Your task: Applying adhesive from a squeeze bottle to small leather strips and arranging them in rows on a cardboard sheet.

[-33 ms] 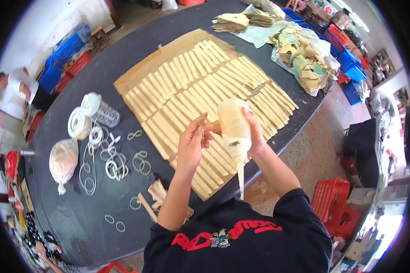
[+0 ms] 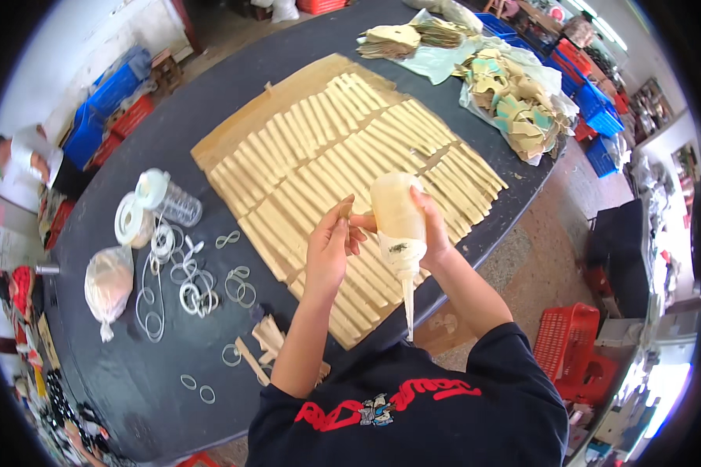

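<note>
My right hand (image 2: 434, 227) is wrapped around a squeeze bottle (image 2: 398, 210) with a cloudy, yellowish body. Its long thin nozzle (image 2: 409, 307) points down toward my chest, and white tape-like material covers its shoulder. To its left, my left hand (image 2: 331, 247) pinches a small thin brown piece (image 2: 346, 210) between thumb and fingers; its exact kind is too small to make out. Fingertips of the right hand reach across close to that piece. Below both hands lies a brown cardboard sheet (image 2: 230, 152) bearing rows of many pale narrow strips (image 2: 319, 175).
Clear tubing loops (image 2: 199, 300), a tied plastic bag (image 2: 109, 284), a lidded jar (image 2: 181, 204) and a tape roll (image 2: 132, 222) sit on the dark table's left. Wood pieces (image 2: 269, 338) lie near my left forearm. Cut pieces (image 2: 514, 101) heap at far right; a red basket (image 2: 565, 342) stands beyond the table.
The whole view has shifted very slightly. Both hands keep their grips, and the bottle stays in nearly the same pose.
</note>
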Demonstrator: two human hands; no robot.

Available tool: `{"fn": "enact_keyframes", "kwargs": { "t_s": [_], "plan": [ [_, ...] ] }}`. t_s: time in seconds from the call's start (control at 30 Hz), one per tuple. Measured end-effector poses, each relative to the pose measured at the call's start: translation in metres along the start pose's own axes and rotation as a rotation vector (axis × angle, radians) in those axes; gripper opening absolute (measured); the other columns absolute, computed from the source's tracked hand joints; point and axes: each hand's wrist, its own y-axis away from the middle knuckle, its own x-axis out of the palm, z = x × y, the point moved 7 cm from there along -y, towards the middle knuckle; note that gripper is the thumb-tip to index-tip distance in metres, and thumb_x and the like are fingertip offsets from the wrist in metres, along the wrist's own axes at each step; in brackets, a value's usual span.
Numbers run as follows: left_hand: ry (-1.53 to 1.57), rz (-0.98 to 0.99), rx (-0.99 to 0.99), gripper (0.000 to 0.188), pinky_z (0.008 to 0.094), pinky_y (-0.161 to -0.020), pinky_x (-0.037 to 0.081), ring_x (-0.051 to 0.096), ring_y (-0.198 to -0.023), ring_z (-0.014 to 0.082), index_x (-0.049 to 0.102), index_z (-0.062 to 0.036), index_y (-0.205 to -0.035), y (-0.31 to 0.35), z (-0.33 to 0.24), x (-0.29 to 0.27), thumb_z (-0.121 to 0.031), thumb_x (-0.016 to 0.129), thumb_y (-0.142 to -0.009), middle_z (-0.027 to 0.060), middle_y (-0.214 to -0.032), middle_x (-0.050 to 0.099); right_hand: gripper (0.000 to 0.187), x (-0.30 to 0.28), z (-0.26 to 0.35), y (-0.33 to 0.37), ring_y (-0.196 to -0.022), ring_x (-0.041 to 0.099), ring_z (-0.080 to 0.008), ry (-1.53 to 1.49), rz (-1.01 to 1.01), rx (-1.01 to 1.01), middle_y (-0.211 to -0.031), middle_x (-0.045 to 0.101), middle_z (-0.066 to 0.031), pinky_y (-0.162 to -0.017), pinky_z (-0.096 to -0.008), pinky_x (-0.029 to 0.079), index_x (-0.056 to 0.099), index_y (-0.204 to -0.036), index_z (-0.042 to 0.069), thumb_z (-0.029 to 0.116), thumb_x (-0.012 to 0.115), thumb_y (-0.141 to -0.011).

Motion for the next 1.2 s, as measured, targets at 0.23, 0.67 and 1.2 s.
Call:
{"fn": "enact_keyframes", "kwargs": {
  "t_s": [0.23, 0.67, 1.2],
  "plan": [
    [0.036, 0.14, -0.111, 0.038, 0.0228, -0.061, 0.045, 0.057, -0.076, 0.0119, 0.041, -0.0023, -0.131, -0.093, 0.027, 0.054, -0.009, 0.032, -0.095, 0.0086, -0.092, 0.06, 0.066, -0.063, 0.059, -0.044, -0.095, 0.059, -0.0333, 0.006, -0.043, -0.02, -0.108, 0.056, -0.026, -0.077, -0.0397, 0.049, 0.039, -0.122, 0.001, 0.051, 0.05, -0.079],
    [0.01, 0.201, -0.01, 0.023, 0.0293, -0.074, 0.05, 0.063, -0.087, 0.0217, 0.044, 0.0, -0.113, -0.319, 0.095, 0.093, -0.006, 0.047, -0.091, 0.0157, -0.1, 0.059, 0.062, -0.186, 0.23, -0.27, -0.092, 0.06, -0.0323, 0.156, -0.105, -0.167, -0.103, 0.058, -0.0273, -0.081, -0.0346, 0.047, 0.043, -0.12, 0.005, 0.051, 0.049, -0.079],
    [-0.306, -0.098, -0.269, 0.038, 0.0282, -0.041, 0.05, 0.061, -0.047, 0.0197, 0.043, 0.0019, -0.123, -0.482, 0.174, 0.074, -0.002, 0.048, -0.085, 0.0168, -0.073, 0.061, 0.055, -0.318, 0.211, -0.476, -0.089, 0.061, -0.0277, 0.129, -0.223, -0.026, -0.096, 0.054, -0.0123, -0.075, -0.0392, 0.051, 0.042, -0.114, 0.005, 0.045, 0.055, -0.079]
  ]
}}
